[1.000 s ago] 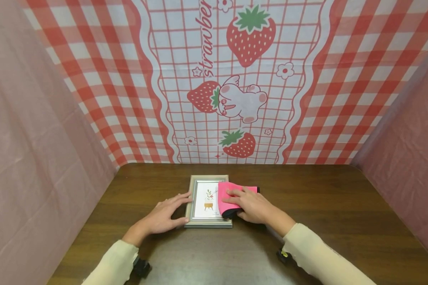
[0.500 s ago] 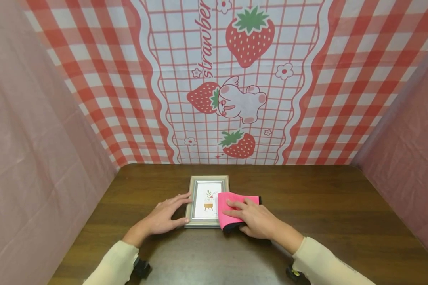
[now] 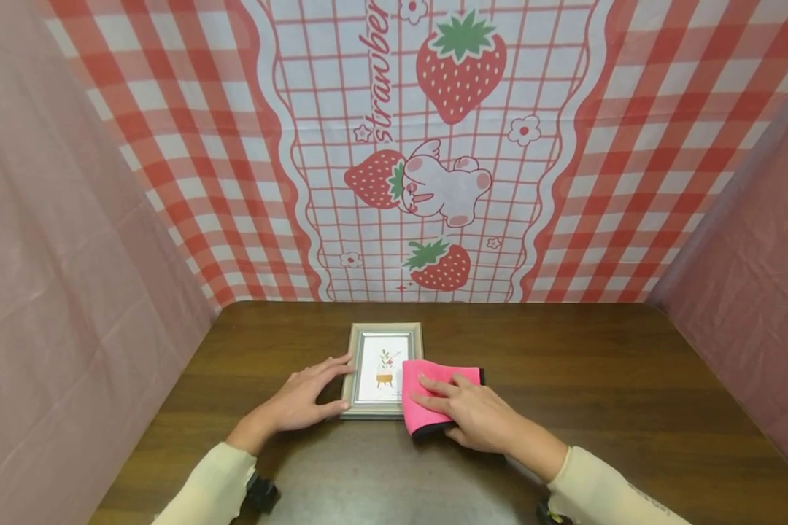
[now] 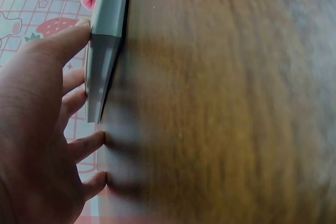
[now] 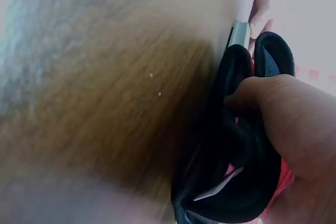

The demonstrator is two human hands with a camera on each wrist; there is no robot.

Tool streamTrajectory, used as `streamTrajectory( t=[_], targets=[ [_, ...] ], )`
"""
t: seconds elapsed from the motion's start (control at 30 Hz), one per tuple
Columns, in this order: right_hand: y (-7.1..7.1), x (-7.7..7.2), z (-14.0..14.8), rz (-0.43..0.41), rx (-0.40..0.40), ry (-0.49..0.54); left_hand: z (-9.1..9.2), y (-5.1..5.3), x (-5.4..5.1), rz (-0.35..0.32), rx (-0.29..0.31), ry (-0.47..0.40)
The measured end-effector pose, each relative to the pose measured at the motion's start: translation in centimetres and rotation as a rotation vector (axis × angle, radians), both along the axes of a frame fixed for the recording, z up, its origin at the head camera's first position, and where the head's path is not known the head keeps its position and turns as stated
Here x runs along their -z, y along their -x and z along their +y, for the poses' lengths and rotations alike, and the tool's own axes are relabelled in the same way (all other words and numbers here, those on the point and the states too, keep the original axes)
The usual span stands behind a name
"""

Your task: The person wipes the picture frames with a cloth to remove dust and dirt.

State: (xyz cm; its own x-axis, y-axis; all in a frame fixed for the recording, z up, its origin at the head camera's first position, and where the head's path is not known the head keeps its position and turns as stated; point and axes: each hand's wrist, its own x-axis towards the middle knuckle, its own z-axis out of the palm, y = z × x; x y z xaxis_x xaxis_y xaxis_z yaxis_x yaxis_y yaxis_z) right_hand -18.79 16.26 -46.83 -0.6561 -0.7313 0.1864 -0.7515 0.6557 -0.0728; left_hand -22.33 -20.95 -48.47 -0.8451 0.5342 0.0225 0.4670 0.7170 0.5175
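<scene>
A picture frame (image 3: 348,386) with a plant print lies flat on the wooden table. The left hand (image 3: 302,397) rests on its left edge with fingers spread; in the left wrist view that hand (image 4: 42,98) touches the side of the frame (image 4: 107,24), its two lower fingertips on the table. Over the frame's lower right corner lies a folded pink cloth (image 3: 427,408) with black edging. The right hand (image 3: 486,419) presses on the cloth with its fingers, and in the right wrist view its thumb tucks into the black fold (image 5: 236,140), pinching the cloth.
A brown wooden table (image 3: 597,408) extends on both sides of the frame. Behind it hangs a red and white checked strawberry cloth (image 3: 460,160). Pink drapes (image 3: 72,255) stand at left and right.
The right hand and the pink cloth have moved down along the frame's right side, toward the person, baring the upper right of the frame. The left hand has stayed still.
</scene>
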Motion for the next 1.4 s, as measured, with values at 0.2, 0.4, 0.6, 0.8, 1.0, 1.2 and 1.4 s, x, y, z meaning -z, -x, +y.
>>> streamTrajectory(
  t=[0.2,0.4,0.6,0.8,1.0,1.2,1.4],
  targets=[
    [0.3,-0.1,-0.1,-0.023,0.016,-0.012,0.0,0.0,-0.1,-0.013,-0.008,-0.011],
    [1.2,-0.3,-0.2,-0.048,0.041,-0.030,0.0,0.0,-0.1,-0.023,-0.009,-0.010],
    [2.4,-0.5,-0.5,-0.113,0.073,-0.022,0.0,0.1,0.0,-0.044,-0.017,-0.003],
    [4.2,-0.7,-0.8,-0.189,0.111,-0.038,0.0,0.1,0.1,-0.043,-0.012,0.000],
    [6.5,-0.9,-1.3,-0.230,0.158,-0.054,0.0,0.1,-0.2,-0.042,-0.008,-0.002],
    [8.1,-1.3,-1.7,-0.255,0.186,-0.064,0.1,0.1,-0.2,-0.042,-0.002,0.005],
    [9.7,-1.3,-1.6,-0.282,0.195,-0.048,0.0,0.0,-0.2,-0.056,-0.005,0.002]
  ],
)
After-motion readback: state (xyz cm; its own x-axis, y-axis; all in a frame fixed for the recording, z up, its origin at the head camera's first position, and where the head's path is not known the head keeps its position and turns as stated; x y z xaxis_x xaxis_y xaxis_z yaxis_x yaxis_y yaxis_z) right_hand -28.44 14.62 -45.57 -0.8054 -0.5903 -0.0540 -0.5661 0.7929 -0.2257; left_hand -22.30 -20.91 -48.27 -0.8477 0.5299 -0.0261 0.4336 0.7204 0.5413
